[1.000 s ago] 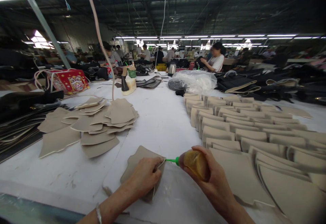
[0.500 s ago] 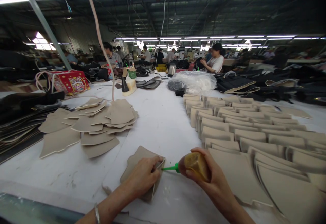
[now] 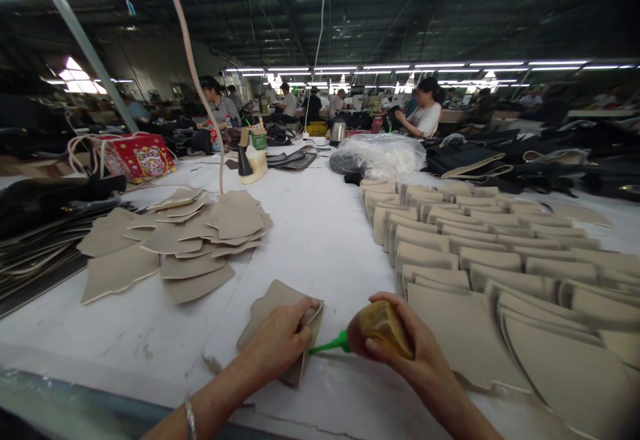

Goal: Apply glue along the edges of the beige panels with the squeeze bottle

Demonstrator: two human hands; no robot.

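Observation:
A beige sheet piece [image 3: 265,307], perhaps leather, lies on the white table in front of me. My left hand [image 3: 287,337] rests on it, with thumb and fingers closed on its right part near the folded edge. In my right hand [image 3: 413,333] is a squeeze bottle [image 3: 383,327] of amber liquid, tilted with its green nozzle [image 3: 327,345] pointing left. The nozzle tip meets the lower right edge of the piece, just below my left fingers. Whether liquid is coming out cannot be made out.
To the left lies a pile of similar beige pieces [image 3: 200,247]. Rows of folded beige pieces [image 3: 430,253] fill the right side. Farther back are a red bag [image 3: 135,157], a clear plastic bag [image 3: 385,157], a kettle [image 3: 339,132] and a hanging cord [image 3: 193,60]. Co-workers sit beyond.
The nozzle tip has slid down along the right edge of the beige piece, towards me. My left hand keeps its hold on the piece.

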